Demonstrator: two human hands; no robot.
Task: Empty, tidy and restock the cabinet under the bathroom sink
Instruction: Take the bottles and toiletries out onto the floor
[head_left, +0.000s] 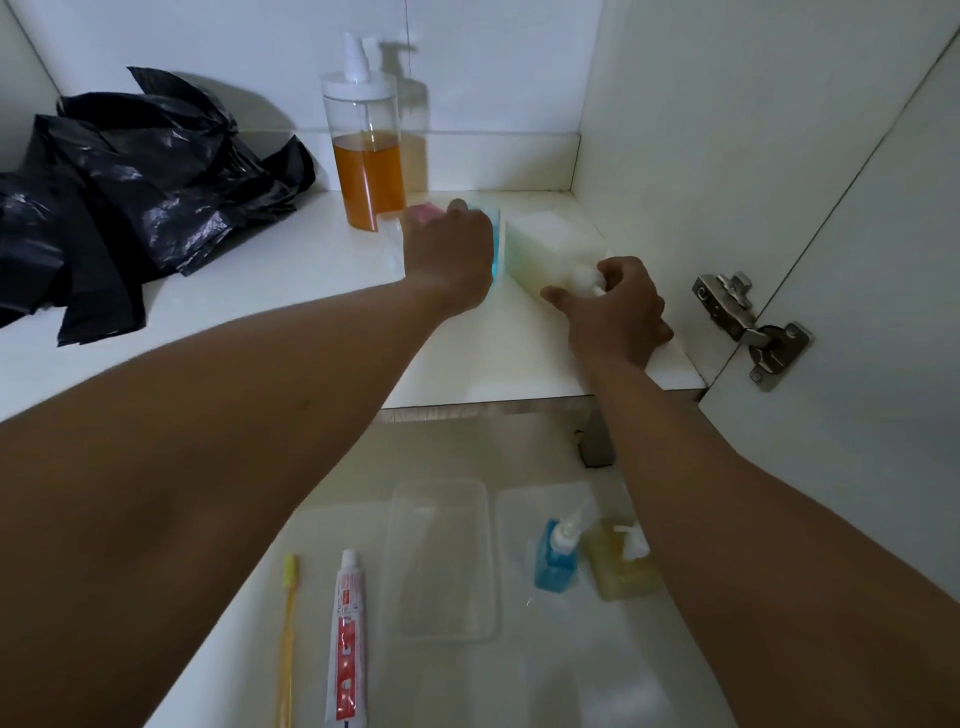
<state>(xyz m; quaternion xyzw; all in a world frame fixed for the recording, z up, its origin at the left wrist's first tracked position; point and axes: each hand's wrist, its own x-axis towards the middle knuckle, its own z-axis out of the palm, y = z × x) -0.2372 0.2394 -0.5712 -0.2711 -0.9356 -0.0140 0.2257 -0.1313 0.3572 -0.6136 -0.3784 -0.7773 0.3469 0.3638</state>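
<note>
I judge the job about midway: on the cabinet shelf (260, 312) just right of the amber pump bottle (370, 171), my left grip (449, 254) holds a blue bottle (496, 244) and my right grip (613, 306) pinches the pump of the pale bottle (550, 244), while toothpaste (348, 639) and more wait on the floor (519, 675) below it.

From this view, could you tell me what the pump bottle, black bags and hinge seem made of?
The pump bottle looks like clear glossy plastic: amber liquid shows through. The bags: thin shiny plastic film, crinkled. The hinge: bright metal, likely steel.

Left hand (448, 260) hides most of blue container (496, 239)
</note>
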